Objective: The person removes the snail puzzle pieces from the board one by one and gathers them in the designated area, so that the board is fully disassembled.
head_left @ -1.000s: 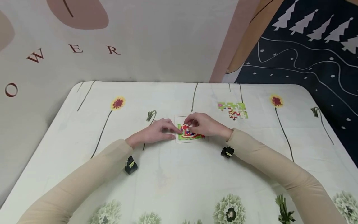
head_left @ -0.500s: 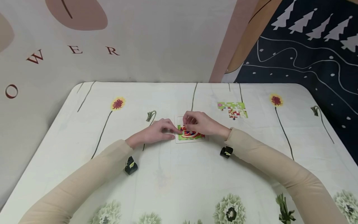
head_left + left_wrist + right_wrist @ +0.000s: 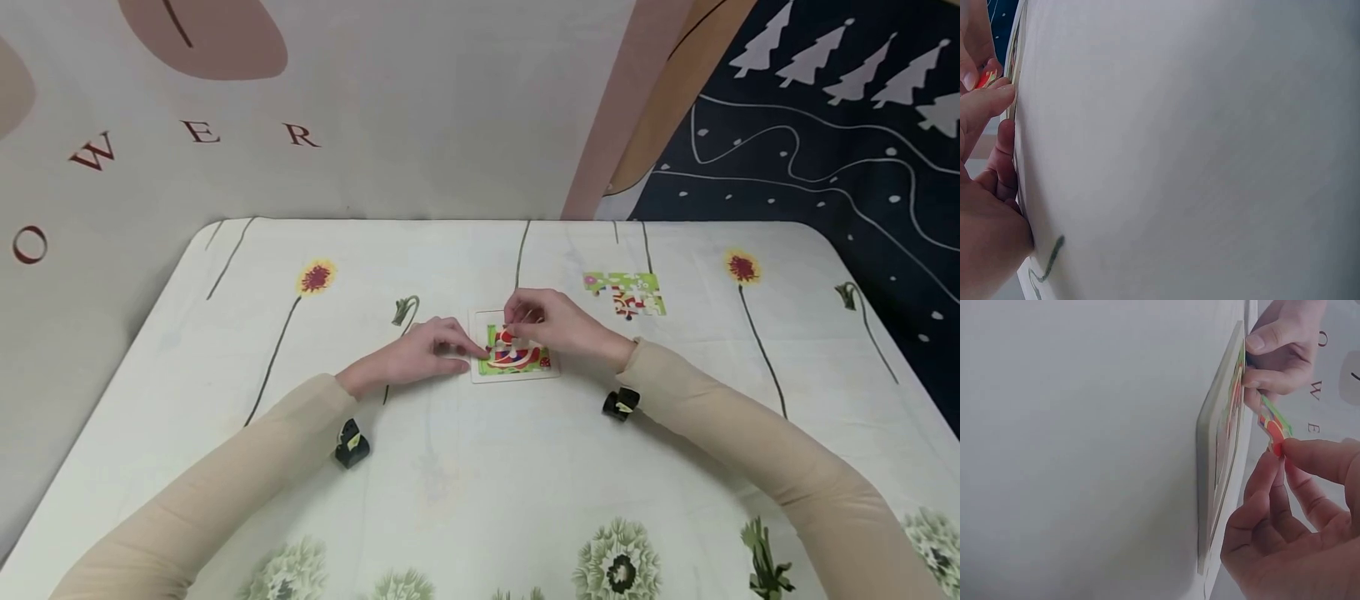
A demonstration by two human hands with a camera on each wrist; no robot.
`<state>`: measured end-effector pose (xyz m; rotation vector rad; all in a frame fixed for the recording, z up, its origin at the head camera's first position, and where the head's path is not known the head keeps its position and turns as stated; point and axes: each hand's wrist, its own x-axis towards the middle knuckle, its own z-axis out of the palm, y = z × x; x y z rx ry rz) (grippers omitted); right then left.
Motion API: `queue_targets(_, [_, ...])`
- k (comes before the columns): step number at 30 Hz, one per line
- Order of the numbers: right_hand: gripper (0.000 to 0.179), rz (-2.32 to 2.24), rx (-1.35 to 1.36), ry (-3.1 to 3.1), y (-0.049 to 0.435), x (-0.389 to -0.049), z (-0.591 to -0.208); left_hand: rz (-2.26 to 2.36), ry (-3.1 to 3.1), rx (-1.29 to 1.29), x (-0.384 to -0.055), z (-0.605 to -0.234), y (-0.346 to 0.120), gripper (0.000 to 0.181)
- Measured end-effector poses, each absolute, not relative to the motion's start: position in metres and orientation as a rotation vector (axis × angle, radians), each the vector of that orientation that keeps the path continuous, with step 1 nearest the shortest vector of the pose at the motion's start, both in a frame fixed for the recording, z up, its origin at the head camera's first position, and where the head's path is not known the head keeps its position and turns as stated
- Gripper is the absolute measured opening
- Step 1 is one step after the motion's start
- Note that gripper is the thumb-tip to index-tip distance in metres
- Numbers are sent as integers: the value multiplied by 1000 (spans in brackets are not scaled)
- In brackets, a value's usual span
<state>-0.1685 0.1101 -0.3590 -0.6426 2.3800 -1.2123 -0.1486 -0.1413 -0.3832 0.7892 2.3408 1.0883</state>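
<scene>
A small square puzzle board (image 3: 487, 318) lies mid-table, its lower part filled with joined pieces (image 3: 525, 358) in red, white and green. My left hand (image 3: 423, 352) stays at the board's left side, its extended index finger pressing on the left edge of the picture. In the right wrist view, my right hand (image 3: 1310, 512) pinches a green and red jigsaw piece (image 3: 1275, 430) between thumb and fingertips. That piece is tilted and held up over the board. From the head camera, my right hand (image 3: 562, 327) covers the board's upper right corner.
Several joined or touching jigsaw pieces (image 3: 639, 285), green with some red, lie behind and right of the board. The white tablecloth (image 3: 450, 467) has printed flowers and stems. A wall stands behind the table's far edge.
My right hand first shifts slightly left, then moves up and right, lifting the jigsaw piece from low over the board. My left hand has kept its place.
</scene>
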Motion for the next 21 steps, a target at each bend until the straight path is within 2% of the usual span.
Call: queue_targets(21, [8, -1226, -578, 2398, 144, -172, -359, 1099, 2338, 789, -149, -385, -141, 27])
